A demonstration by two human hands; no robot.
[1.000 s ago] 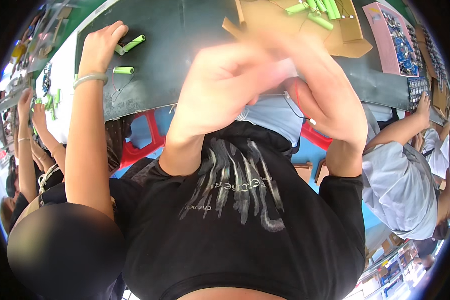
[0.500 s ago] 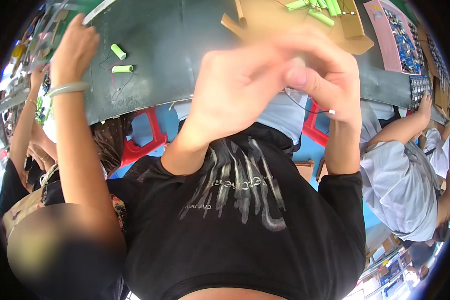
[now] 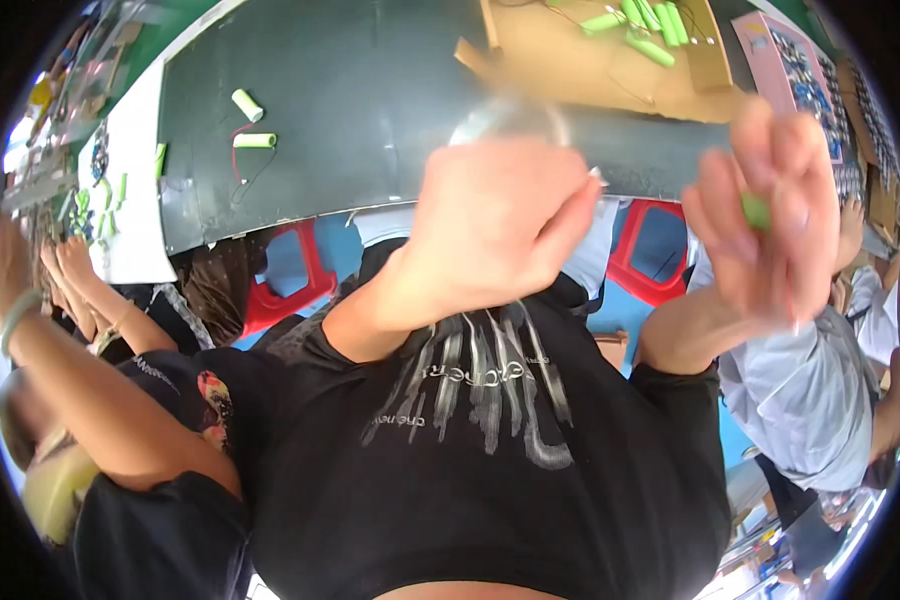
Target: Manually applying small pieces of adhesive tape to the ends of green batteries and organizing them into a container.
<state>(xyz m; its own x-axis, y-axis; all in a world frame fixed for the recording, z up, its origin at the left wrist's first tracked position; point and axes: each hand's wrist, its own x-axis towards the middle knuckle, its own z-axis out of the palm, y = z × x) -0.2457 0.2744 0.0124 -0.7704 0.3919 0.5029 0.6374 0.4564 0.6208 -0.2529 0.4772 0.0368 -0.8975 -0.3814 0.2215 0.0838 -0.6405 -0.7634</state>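
Note:
My left hand [image 3: 505,215] is closed in front of my chest. Past its knuckles shows the blurred rim of a round, see-through ring [image 3: 510,122], which looks like a roll of clear tape; a small whitish tip [image 3: 597,177] sticks out by the thumb. Out to the right, my right hand [image 3: 770,205] is raised, its fingers curled round a green cylindrical battery cell [image 3: 756,211]. Most of the cell is hidden and the hand is smeared by motion. Two green wired battery cells [image 3: 248,105] lie on the dark tabletop [image 3: 350,110] at the left.
A cardboard box [image 3: 570,75] with several green cells stands at the far right. Beside it is a pink tray [image 3: 765,65] of small blue-and-silver parts. Co-workers sit on both sides, a raised forearm [image 3: 100,400] at left. Red stools [image 3: 315,270] show beyond the table.
My hands, close together before, have parted: the right has moved right with the green cell, and the left shows the ring. The left co-worker's arm has swung left, away from the tabletop.

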